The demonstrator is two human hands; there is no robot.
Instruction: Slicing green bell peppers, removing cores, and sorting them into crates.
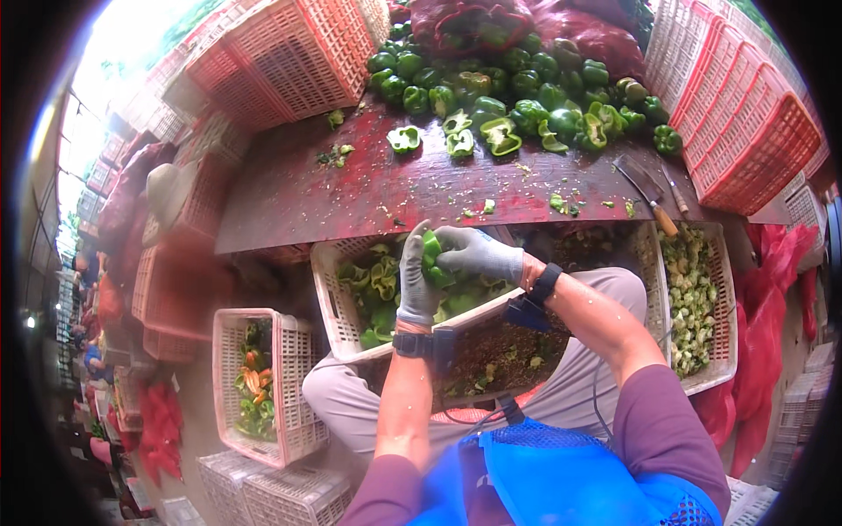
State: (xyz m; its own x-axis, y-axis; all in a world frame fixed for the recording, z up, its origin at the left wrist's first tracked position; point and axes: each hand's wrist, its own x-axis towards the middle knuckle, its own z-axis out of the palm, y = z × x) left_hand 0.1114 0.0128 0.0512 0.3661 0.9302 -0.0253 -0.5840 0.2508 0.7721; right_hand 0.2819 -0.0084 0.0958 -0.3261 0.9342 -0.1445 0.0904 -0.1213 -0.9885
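Both gloved hands meet over a pale plastic crate that holds cut green peppers. My left hand, in a grey glove, is closed round one side of a green pepper. From the other side my right hand grips the same pepper, its fingers bent against it; the fingertips are partly hidden. Beyond the hands, halved green peppers lie cut side up on the dark red table. Behind them is a heap of whole green peppers.
A knife with a wooden handle lies at the table's right edge. A crate of pale green pepper cores stands at my right. Another crate, with orange and green scraps, is at my left. Tall pink crates flank the heap.
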